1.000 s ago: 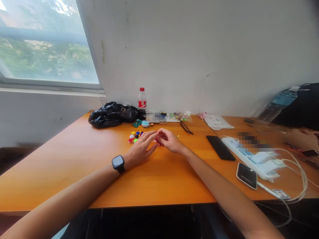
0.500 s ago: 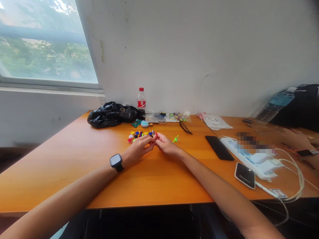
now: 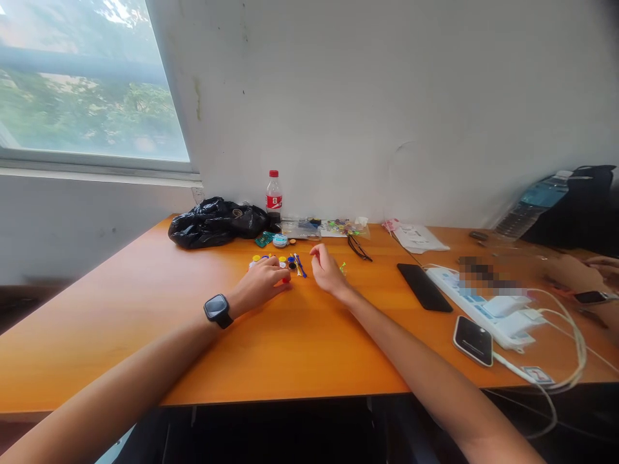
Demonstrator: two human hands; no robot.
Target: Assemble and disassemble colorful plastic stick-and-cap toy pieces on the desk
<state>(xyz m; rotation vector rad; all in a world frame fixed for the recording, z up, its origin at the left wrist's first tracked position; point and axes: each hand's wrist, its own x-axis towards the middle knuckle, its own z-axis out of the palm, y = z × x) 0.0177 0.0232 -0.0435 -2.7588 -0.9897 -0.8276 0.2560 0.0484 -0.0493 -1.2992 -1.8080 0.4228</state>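
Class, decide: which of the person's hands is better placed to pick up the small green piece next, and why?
Probably the right hand: it is close beside the green piece. The left hand is farther off, with a red piece at its fingertips.

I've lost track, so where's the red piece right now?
In the head view, the red piece is slightly left of centre, between the thumb and fingers of your left hand, near the blue stick.

Red piece [image 3: 286, 280], orange-brown table [image 3: 290, 351]
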